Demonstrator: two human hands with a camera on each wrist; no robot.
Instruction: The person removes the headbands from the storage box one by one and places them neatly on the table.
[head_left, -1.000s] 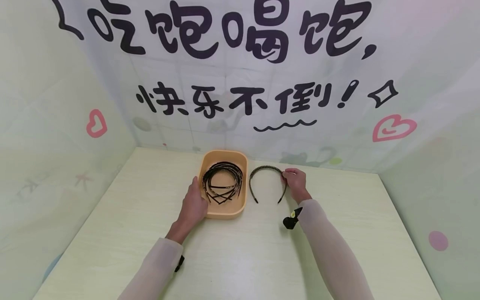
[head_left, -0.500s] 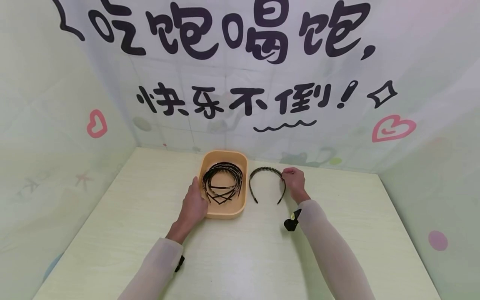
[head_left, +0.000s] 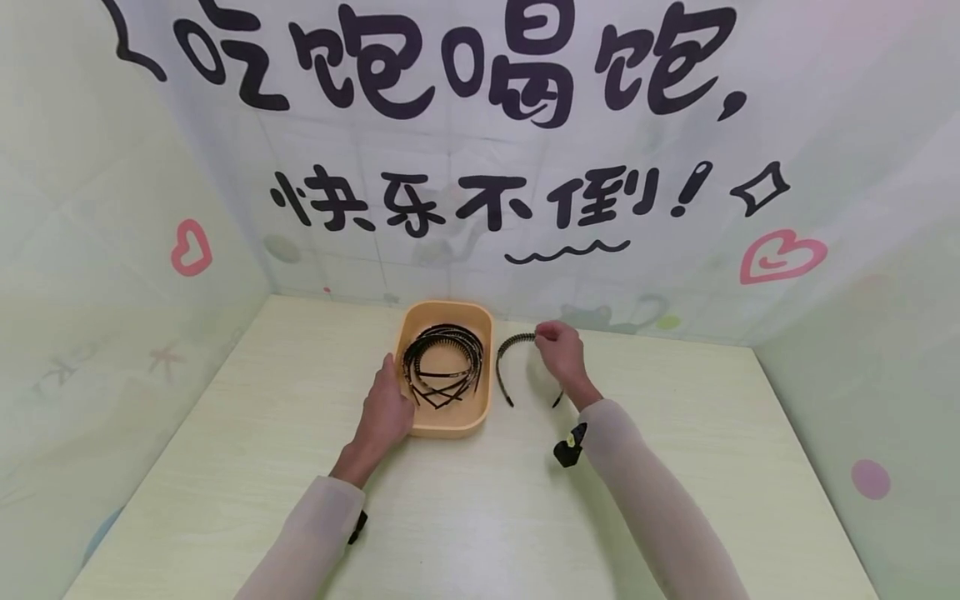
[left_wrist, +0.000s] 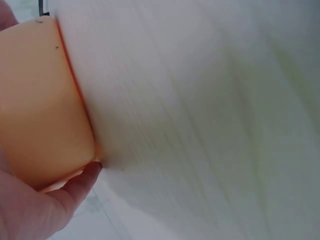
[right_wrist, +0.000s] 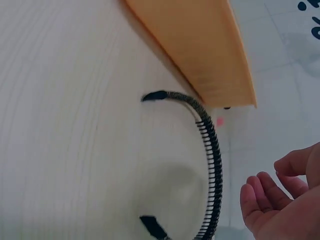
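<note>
Steadying, presumably against sliding: left hand (head_left: 386, 404), curled round tray (head_left: 450, 432) at eight o'clock. Right hand (head_left: 562, 352): loosely parted, holding nothing, by headband (right_wrist: 214, 175) at two o'clock.

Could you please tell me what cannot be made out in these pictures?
Head view: the right hand hides part of the loose headband.
Head view: the headbands in the box overlap, so their number is unclear.
Left wrist view: the left edge cuts off the box and the left hand.
Right wrist view: the bottom edge cuts off part of the loose headband.
</note>
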